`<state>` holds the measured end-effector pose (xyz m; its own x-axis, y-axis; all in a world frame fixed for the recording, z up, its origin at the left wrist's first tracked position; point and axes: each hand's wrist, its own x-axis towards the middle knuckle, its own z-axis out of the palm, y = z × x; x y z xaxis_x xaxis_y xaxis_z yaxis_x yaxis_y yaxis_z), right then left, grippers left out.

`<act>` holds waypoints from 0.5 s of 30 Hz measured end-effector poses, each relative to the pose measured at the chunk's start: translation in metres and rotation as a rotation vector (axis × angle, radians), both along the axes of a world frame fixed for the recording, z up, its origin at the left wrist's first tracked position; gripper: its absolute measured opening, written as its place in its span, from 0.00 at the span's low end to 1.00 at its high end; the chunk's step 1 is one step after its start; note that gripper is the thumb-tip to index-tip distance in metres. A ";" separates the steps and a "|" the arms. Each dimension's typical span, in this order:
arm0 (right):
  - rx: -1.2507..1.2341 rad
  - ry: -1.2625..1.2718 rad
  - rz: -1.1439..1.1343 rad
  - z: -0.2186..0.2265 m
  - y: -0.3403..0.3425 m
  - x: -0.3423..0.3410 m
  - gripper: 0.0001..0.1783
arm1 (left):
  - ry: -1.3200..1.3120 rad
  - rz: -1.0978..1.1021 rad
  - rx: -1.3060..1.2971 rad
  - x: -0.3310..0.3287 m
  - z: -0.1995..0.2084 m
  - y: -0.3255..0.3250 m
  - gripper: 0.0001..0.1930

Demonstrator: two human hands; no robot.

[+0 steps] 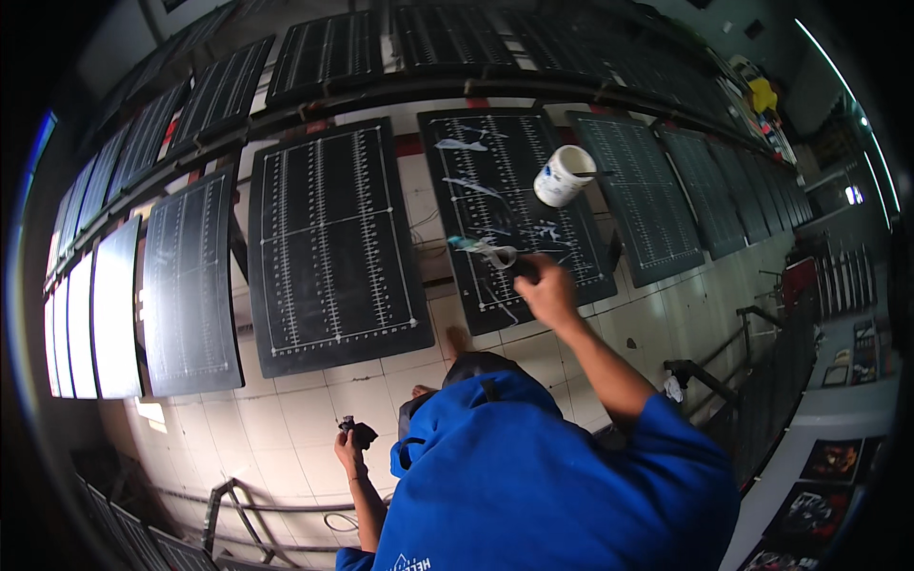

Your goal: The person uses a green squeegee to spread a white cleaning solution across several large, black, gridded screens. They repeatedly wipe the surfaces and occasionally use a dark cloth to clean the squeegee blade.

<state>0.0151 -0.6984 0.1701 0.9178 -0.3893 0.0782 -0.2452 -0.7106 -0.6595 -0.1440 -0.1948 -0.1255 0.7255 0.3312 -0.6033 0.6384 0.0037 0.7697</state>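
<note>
My right hand [547, 293] is closed around the dark handle of a brush-like tool whose pale, wet head [499, 255] is over a black panel [476, 295] printed with white scale lines. White and bluish paint-like smears [466, 187] streak this panel. On its right part stands a white tub [562, 177], with a dark stick-like thing across its rim. Lower left, away from the panels, my left hand [349, 455] grips a crumpled black cloth [361, 434].
Similar black panels [328, 238] flank this one on both sides, with more on dark rails [362, 98] beyond. Below lies a pale tiled floor [295, 428]. Dark metal frames [714, 381] stand at the right, and more rails [228, 504] at lower left.
</note>
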 end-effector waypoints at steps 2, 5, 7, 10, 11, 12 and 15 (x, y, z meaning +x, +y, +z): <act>-0.019 -0.095 -0.083 -0.001 -0.064 -0.017 0.17 | -0.051 -0.013 0.005 0.004 -0.008 -0.004 0.11; -0.078 -0.102 -0.217 -0.003 -0.158 -0.045 0.20 | -0.057 -0.091 0.003 0.005 -0.017 -0.016 0.11; 0.085 -0.098 -0.310 -0.006 -0.210 -0.057 0.21 | -0.048 -0.086 -0.003 -0.001 -0.018 -0.035 0.12; 0.438 -0.015 -0.480 -0.021 -0.283 -0.056 0.20 | 0.013 -0.057 0.052 -0.015 -0.028 -0.061 0.12; 0.520 -0.054 -0.480 -0.030 -0.303 -0.048 0.20 | -0.001 -0.044 0.042 -0.021 -0.031 -0.075 0.11; 0.597 -0.090 -0.482 -0.040 -0.324 -0.040 0.20 | 0.031 -0.051 0.049 -0.023 -0.027 -0.098 0.11; 0.600 -0.135 -0.385 -0.073 -0.388 0.015 0.26 | 0.073 0.005 0.085 -0.034 -0.012 -0.166 0.11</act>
<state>0.0305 -1.0860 0.0968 0.7045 -0.6943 -0.1471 -0.2939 -0.0967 -0.9509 -0.1783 -0.3608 -0.1373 0.6790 0.3869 -0.6240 0.6927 -0.0562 0.7190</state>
